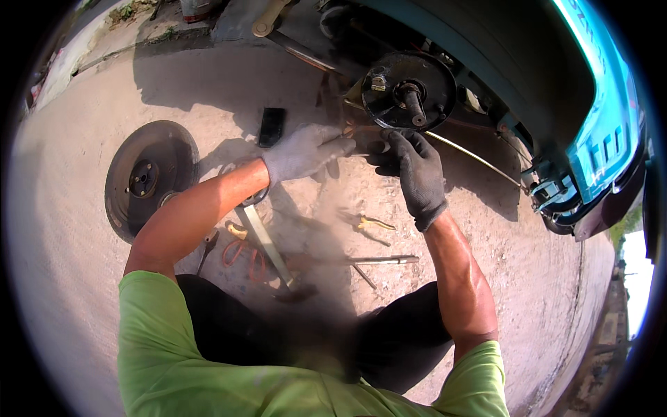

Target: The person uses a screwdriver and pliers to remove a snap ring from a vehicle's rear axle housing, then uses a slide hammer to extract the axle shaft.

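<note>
My left hand [309, 151], in a pale grey glove, and my right hand [410, 167], in a dark glove, meet just below a black hub plate [384, 91] with a protruding axle [415, 108] on the vehicle. Both have their fingers closed round a small dark piece between them, too shadowed to make out. A black phone [272, 127] lies above my left wrist. Under my hands on the ground are yellow-handled pliers [374, 224], a hammer [269, 254], a long metal bar [382, 260] and orange-handled pliers [236, 257].
A black wheel drum [132, 208] lies flat on the concrete at left. The vehicle's turquoise body [604, 132] overhangs at upper right, with a rod [472, 154] running beneath it. My knees [403, 326] are bent close below the tools. A low concrete kerb [111, 48] is at the back left.
</note>
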Demonstrator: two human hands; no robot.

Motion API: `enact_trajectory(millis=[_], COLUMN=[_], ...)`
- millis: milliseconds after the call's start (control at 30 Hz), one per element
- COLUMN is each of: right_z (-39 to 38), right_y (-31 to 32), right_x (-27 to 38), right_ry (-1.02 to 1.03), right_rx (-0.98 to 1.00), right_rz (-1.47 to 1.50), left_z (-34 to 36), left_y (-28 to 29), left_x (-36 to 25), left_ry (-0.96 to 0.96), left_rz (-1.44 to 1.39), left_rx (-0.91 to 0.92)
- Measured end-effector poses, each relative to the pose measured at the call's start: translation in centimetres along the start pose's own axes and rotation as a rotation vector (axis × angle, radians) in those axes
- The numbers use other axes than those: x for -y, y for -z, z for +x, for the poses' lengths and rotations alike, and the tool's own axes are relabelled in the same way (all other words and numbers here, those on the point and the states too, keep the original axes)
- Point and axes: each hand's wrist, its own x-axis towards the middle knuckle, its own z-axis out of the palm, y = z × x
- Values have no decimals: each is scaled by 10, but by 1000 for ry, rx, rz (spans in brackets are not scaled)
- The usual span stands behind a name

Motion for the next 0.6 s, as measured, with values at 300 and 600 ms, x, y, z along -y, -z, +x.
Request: enact_trajectory(millis=[300, 600], right_z=[-7, 14], right_y=[1, 29], right_x=[-28, -36], right_ry=[152, 266], right_rx=[46, -38], right_rz=[-224, 6], left_z=[2, -10], left_y=[-51, -22], left_x=[-7, -91], left_ry=[-201, -892], left_rz=[517, 1027], left_rx=[0, -659])
